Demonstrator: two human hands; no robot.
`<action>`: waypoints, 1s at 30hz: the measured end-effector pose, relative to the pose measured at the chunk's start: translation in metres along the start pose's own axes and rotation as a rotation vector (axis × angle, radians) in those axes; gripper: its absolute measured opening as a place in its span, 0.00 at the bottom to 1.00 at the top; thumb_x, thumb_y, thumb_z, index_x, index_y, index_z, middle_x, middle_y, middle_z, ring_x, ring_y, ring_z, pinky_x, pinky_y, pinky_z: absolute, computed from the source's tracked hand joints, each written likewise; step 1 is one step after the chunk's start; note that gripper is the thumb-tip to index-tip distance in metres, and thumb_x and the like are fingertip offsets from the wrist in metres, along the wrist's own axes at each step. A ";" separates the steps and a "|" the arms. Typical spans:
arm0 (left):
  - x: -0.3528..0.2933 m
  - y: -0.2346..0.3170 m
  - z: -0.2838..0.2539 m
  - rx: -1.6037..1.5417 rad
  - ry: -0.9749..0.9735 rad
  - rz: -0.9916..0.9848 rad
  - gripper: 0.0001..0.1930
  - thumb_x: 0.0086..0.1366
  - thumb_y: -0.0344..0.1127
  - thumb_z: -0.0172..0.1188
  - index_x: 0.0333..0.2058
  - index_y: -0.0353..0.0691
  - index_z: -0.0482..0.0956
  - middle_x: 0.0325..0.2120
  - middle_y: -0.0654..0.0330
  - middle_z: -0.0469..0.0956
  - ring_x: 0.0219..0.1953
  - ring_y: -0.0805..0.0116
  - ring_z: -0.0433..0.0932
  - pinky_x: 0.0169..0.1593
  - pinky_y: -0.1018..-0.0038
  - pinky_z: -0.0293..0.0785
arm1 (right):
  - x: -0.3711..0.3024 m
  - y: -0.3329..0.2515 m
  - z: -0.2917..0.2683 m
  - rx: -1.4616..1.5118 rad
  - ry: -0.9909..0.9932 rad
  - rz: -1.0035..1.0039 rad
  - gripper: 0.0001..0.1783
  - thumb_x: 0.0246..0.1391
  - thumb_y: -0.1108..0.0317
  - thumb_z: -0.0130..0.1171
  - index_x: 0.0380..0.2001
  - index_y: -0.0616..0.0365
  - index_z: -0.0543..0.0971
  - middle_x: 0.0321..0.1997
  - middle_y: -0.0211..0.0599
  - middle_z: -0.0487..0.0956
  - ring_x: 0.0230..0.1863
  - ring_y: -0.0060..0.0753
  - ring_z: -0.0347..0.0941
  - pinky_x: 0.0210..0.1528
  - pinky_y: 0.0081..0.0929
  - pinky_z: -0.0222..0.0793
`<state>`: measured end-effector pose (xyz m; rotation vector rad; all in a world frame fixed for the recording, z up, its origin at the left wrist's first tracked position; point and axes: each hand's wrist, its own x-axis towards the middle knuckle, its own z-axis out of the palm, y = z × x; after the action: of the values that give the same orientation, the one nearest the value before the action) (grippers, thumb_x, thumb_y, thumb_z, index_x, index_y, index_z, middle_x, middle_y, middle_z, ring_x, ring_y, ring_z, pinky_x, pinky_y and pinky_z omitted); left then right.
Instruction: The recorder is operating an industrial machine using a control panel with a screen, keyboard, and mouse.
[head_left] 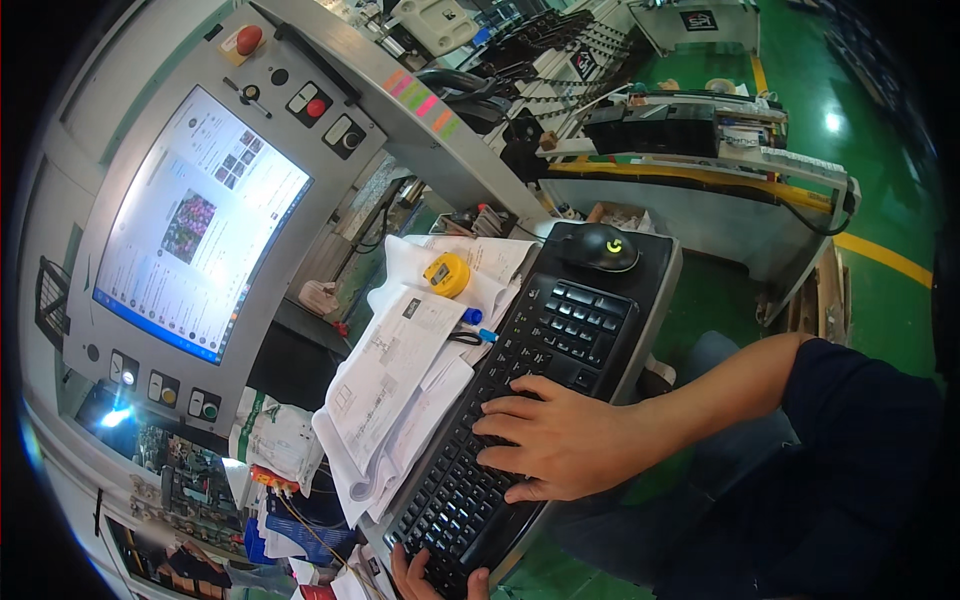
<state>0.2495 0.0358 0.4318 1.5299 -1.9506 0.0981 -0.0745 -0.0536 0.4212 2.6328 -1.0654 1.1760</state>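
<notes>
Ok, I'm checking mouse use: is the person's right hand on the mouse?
No, the right hand is on the keyboard, apart from the black mouse.

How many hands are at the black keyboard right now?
2: the right hand is spread over the middle of the keyboard; the left hand is at its lower end in the picture, partly cut off by the bottom edge.
</notes>
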 end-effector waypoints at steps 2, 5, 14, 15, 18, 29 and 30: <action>0.000 0.000 0.000 -0.002 -0.001 0.000 0.42 0.67 0.60 0.78 0.66 0.32 0.78 0.73 0.34 0.71 0.75 0.32 0.70 0.77 0.44 0.66 | 0.000 0.000 0.000 0.007 -0.004 -0.002 0.29 0.68 0.43 0.70 0.62 0.51 0.83 0.70 0.46 0.79 0.75 0.50 0.73 0.78 0.60 0.61; 0.000 0.000 -0.001 0.014 -0.005 -0.001 0.42 0.67 0.59 0.79 0.67 0.32 0.78 0.73 0.34 0.71 0.74 0.31 0.70 0.77 0.44 0.66 | 0.000 0.000 0.001 -0.002 -0.004 -0.005 0.29 0.68 0.43 0.70 0.61 0.51 0.84 0.70 0.46 0.79 0.75 0.50 0.73 0.78 0.60 0.61; 0.001 0.003 -0.002 0.010 -0.008 0.002 0.41 0.66 0.56 0.80 0.67 0.33 0.78 0.74 0.35 0.71 0.75 0.32 0.70 0.77 0.44 0.66 | 0.001 0.001 0.003 0.032 0.052 -0.031 0.28 0.70 0.46 0.69 0.60 0.56 0.84 0.65 0.50 0.81 0.74 0.57 0.72 0.76 0.61 0.61; 0.001 0.003 -0.002 0.002 -0.005 0.004 0.41 0.66 0.55 0.80 0.67 0.33 0.78 0.74 0.35 0.71 0.75 0.32 0.70 0.77 0.44 0.66 | 0.001 0.001 0.003 0.033 0.058 -0.030 0.28 0.69 0.45 0.69 0.60 0.56 0.84 0.65 0.50 0.81 0.74 0.57 0.72 0.76 0.61 0.61; 0.001 0.003 -0.001 -0.012 -0.006 -0.005 0.40 0.67 0.55 0.79 0.67 0.33 0.78 0.74 0.36 0.71 0.75 0.32 0.69 0.77 0.44 0.66 | -0.001 0.001 0.002 0.036 0.072 -0.035 0.29 0.69 0.45 0.70 0.60 0.56 0.84 0.65 0.51 0.81 0.74 0.57 0.72 0.76 0.61 0.61; 0.001 0.002 0.000 -0.022 -0.009 -0.016 0.39 0.68 0.54 0.79 0.67 0.33 0.78 0.75 0.36 0.71 0.76 0.33 0.69 0.77 0.44 0.65 | 0.000 0.012 -0.008 -0.018 0.123 0.029 0.30 0.65 0.46 0.73 0.59 0.56 0.84 0.69 0.53 0.78 0.74 0.59 0.72 0.75 0.59 0.62; 0.001 0.001 -0.001 -0.009 -0.010 -0.007 0.39 0.68 0.54 0.79 0.67 0.33 0.78 0.75 0.36 0.71 0.76 0.33 0.69 0.77 0.44 0.65 | 0.000 0.013 -0.008 -0.014 0.110 0.032 0.32 0.65 0.46 0.73 0.61 0.57 0.83 0.70 0.54 0.77 0.76 0.60 0.70 0.75 0.60 0.63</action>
<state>0.2485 0.0357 0.4335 1.5348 -1.9505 0.0789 -0.0876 -0.0612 0.4246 2.5169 -1.0952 1.2985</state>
